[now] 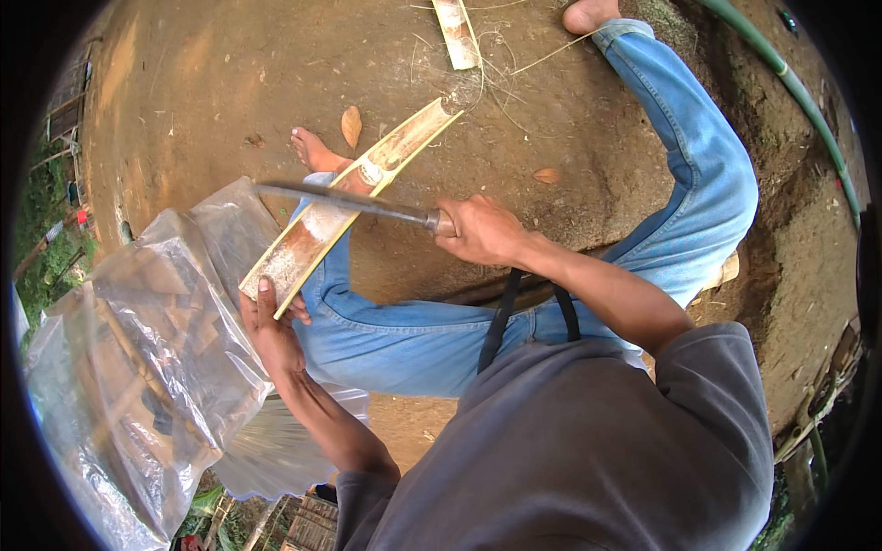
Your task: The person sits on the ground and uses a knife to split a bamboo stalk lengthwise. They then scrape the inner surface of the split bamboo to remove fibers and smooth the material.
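A split half of a bamboo culm [308,243] slants across my leg, its hollow inner side facing up and a pale node partway along it. My left hand [272,321] grips its near end, with the thumb on the inner face and fingers beneath. My right hand [485,230] is closed around the wooden handle of a long-bladed knife [367,204]. The blade lies across the bamboo just below the node and points left; its tip is blurred. Whether the edge touches the bamboo I cannot tell.
Another split bamboo piece [457,35] lies on the dirt ground ahead, with thin fibre strips [501,78] around it. Clear plastic sheeting [138,358] covers things at the left. A green bamboo pole [781,69] curves along the right. Dry leaves [351,126] lie near my bare foot.
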A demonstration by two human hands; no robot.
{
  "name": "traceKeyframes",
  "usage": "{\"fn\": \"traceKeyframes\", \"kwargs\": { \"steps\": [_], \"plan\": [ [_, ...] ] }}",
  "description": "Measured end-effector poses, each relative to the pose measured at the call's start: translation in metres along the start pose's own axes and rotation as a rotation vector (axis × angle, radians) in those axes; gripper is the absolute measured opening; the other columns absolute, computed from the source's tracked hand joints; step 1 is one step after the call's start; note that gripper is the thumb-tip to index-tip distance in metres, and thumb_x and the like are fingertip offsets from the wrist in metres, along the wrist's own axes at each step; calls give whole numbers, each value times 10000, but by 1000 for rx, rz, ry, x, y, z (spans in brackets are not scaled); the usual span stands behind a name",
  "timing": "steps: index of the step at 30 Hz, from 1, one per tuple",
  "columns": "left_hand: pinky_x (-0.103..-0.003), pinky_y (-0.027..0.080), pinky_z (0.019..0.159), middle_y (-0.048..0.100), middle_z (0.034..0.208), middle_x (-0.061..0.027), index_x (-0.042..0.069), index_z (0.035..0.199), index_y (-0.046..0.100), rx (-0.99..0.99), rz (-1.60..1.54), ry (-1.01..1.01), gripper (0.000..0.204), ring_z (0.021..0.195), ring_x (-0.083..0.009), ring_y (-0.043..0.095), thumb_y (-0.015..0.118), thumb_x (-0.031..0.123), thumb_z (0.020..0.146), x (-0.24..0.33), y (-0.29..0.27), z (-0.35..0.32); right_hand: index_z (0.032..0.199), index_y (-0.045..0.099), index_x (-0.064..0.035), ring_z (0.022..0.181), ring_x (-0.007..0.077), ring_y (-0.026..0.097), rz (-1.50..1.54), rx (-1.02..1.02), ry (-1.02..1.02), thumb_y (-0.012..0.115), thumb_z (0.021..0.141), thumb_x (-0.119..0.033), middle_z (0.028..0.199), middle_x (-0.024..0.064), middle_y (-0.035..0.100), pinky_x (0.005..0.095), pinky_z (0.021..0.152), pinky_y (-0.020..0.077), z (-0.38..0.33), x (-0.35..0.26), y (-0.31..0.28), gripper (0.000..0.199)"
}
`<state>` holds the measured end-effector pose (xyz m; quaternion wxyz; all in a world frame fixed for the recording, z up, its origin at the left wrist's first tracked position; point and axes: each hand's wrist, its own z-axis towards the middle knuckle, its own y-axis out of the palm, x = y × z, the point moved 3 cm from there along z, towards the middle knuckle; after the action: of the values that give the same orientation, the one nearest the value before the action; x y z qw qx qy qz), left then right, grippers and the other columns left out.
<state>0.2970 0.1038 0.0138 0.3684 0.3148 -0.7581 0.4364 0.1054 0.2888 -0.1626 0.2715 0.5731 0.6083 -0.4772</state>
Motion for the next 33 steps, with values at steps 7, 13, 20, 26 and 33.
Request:
{"fn": "traceKeyframes", "kwargs": {
  "steps": [7, 13, 20, 26, 33],
  "plan": [
    [-260, 435, 485, 597, 713, -86, 34, 1152, 526, 33, -52, -3, 273, 559, -134, 544, 561, 264, 1008, -12, 0, -7, 959, 671, 6, 662, 353, 671, -25, 3, 168, 637, 847, -168, 757, 234, 678, 467, 648, 547, 11, 29, -16, 210],
    [-259, 430, 478, 593, 704, -83, 34, 1144, 529, 44, -70, -9, 272, 555, -133, 540, 567, 263, 1004, -6, 4, -13, 953, 693, -10, 763, 402, 694, -28, 42, 233, 631, 844, -194, 825, 262, 692, 480, 726, 550, 25, 61, -9, 223],
    [-265, 448, 465, 606, 747, -99, 17, 1176, 510, 29, -70, -9, 248, 554, -147, 563, 515, 214, 1027, -7, 2, -12, 945, 690, -5, 767, 405, 690, -6, 34, 190, 636, 844, -198, 817, 280, 676, 491, 726, 539, 22, 48, -17, 224],
    [-264, 441, 447, 597, 696, -90, 17, 1178, 510, 50, -91, -12, 259, 528, -139, 550, 522, 226, 1026, -5, 5, -11, 940, 690, -3, 783, 402, 688, -85, -13, 153, 614, 845, -184, 829, 260, 684, 494, 736, 533, 20, 54, -24, 218],
    [-255, 419, 464, 576, 685, -79, 35, 1154, 521, 74, -103, -53, 256, 540, -132, 527, 560, 239, 1005, -16, -6, -4, 902, 666, 7, 672, 358, 686, -65, -71, 120, 624, 837, -132, 754, 243, 672, 482, 680, 542, 15, 28, -18, 160]
  ]
}}
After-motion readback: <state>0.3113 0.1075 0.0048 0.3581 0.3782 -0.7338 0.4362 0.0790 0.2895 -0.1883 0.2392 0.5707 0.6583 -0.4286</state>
